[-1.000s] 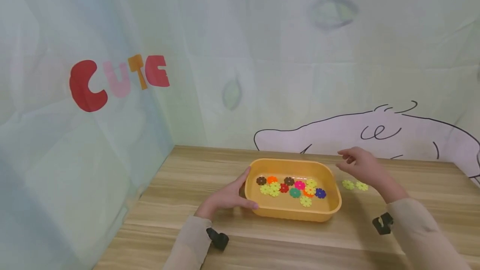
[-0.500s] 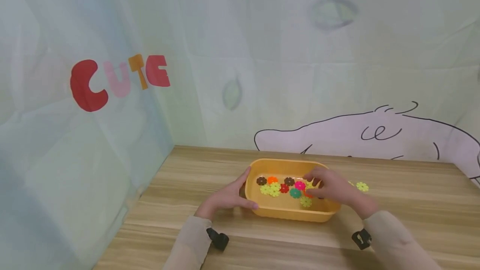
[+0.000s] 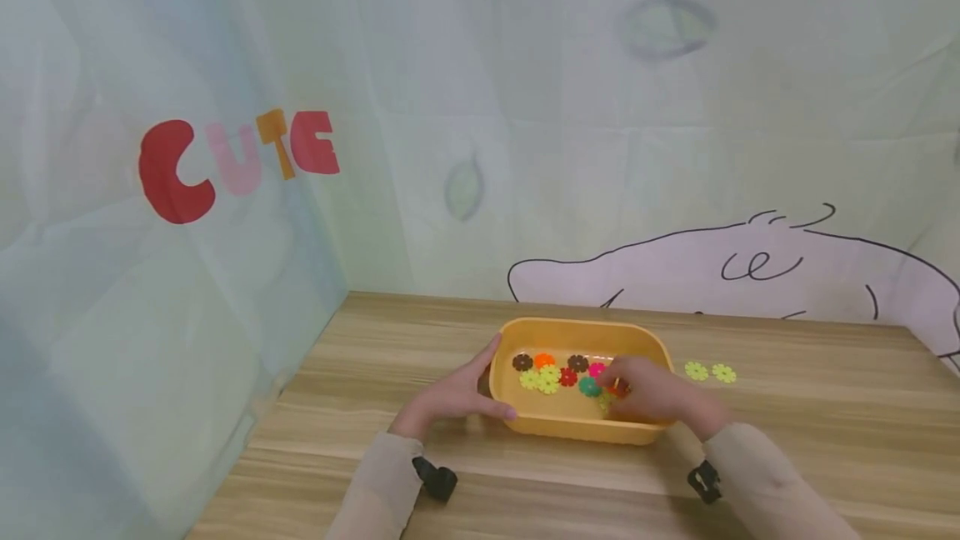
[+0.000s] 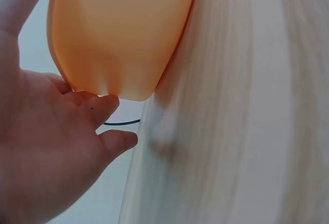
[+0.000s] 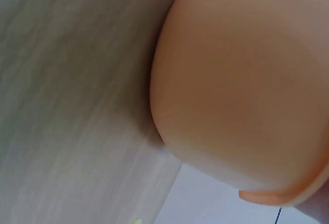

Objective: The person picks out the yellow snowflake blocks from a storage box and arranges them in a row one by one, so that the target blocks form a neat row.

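Observation:
A yellow-orange plastic basin point(image 3: 570, 428) stands on the table, holding several small flower-shaped plastic discs in different colours. My left hand point(image 3: 453, 394) holds the basin's left end, its thumb over the front rim and its fingers toward the back; the left wrist view shows fingers against the basin wall point(image 4: 123, 34). My right hand point(image 3: 648, 390) reaches down inside the right end, fingers bent among the discs. An orange disc point(image 3: 619, 390) shows beside its fingers, and a teal disc point(image 3: 589, 387) lies just left. Whether the fingertips pinch a disc is hidden; the right wrist view shows mostly the outer wall point(image 5: 236, 80).
Two yellow-green discs point(image 3: 696, 371) lie side by side on the wooden table point(image 3: 810, 415), right of the basin. A printed cloth backdrop point(image 3: 420, 148) rises behind the table and along its left side.
My right hand has moved left from above the table on the right, then down into the basin. My left hand and the basin stay in place.

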`<state>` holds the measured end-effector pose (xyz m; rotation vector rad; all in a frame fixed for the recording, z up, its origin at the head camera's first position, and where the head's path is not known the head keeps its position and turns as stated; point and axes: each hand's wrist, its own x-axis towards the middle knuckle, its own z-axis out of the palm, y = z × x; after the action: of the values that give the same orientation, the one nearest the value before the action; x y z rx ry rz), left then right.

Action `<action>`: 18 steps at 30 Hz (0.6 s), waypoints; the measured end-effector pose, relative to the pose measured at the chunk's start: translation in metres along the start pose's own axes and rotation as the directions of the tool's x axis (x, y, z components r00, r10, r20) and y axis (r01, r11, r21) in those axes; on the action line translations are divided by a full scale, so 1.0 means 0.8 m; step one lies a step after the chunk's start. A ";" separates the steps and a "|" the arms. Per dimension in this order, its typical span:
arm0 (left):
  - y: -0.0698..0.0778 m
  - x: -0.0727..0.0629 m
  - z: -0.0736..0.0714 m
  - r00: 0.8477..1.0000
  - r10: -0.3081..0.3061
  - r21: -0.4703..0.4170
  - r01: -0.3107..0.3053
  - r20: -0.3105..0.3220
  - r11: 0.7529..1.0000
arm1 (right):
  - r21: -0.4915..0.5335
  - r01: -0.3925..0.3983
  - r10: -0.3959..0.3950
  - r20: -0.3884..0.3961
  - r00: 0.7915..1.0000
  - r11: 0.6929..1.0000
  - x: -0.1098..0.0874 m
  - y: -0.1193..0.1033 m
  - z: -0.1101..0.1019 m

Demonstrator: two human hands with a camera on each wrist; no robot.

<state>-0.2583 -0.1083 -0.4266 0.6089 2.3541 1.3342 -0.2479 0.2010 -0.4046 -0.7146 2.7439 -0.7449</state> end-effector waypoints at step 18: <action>-0.002 0.001 0.000 1.000 -0.011 -0.010 0.011 -0.004 1.000 | 0.026 -0.040 0.040 0.006 0.999 0.999 0.006 -0.002 0.009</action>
<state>-0.2589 -0.1085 -0.4280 0.5900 2.3498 1.3424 -0.2493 0.1943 -0.4105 -0.6535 2.7300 -0.7670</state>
